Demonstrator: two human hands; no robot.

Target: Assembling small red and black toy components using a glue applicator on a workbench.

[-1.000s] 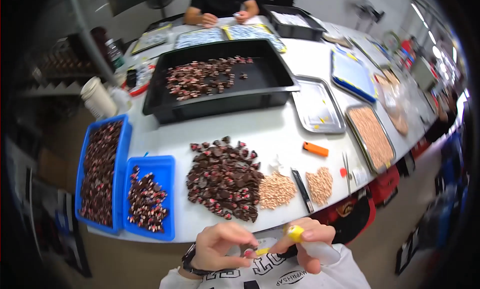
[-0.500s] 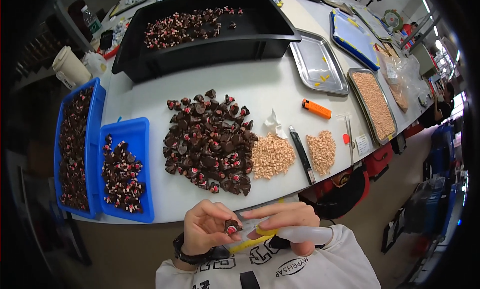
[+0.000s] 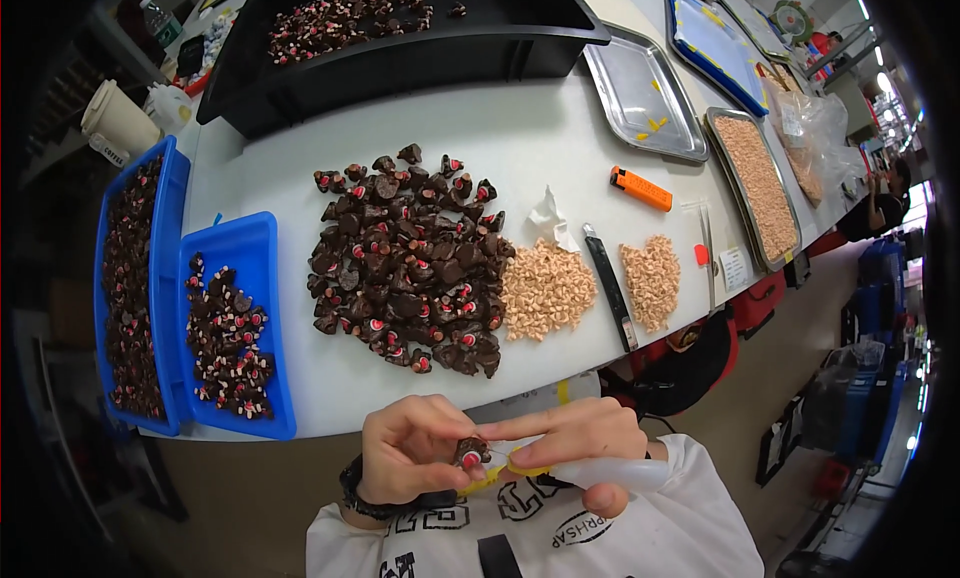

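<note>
Left hand (image 3: 412, 453): fingertips and thumb pinched on a dark brown molded piece (image 3: 471, 452) with a red-and-white spot facing the camera, held just ahead of the white shirt (image 3: 650, 533). Right hand (image 3: 585, 440) at 3 o'clock of it, curled around a white squeeze bottle (image 3: 612, 474), yellow cap (image 3: 527, 467) pointing to 9 o'clock at the piece; tip contact can't be told. Hands close together; whether fingertips touch, unclear. Black wristband (image 3: 352, 483) on left wrist.

Clock from hands, desk (image 3: 262, 173) beyond: big loose pile of similar dark pieces (image 3: 410, 268) at 11, its edge meeting a beige bead-like heap (image 3: 548, 293) between 12 and 1. Crumpled tissue (image 3: 551, 221) at that heap's 12. Black cutter (image 3: 610, 288) at 1, smaller beige heap (image 3: 651, 283) just to its 3 o'clock side. Orange lighter-shaped object (image 3: 641, 189) farther out at 1; tweezers (image 3: 710, 258) between 1 and 2.

Small blue tray (image 3: 252, 246) at 10, part filled with mixed dark and pale bits; fuller long blue bin (image 3: 166, 328) right beside it. Large black tub (image 3: 420, 83) far at 12, metal tray (image 3: 628, 90) far at 1.
</note>
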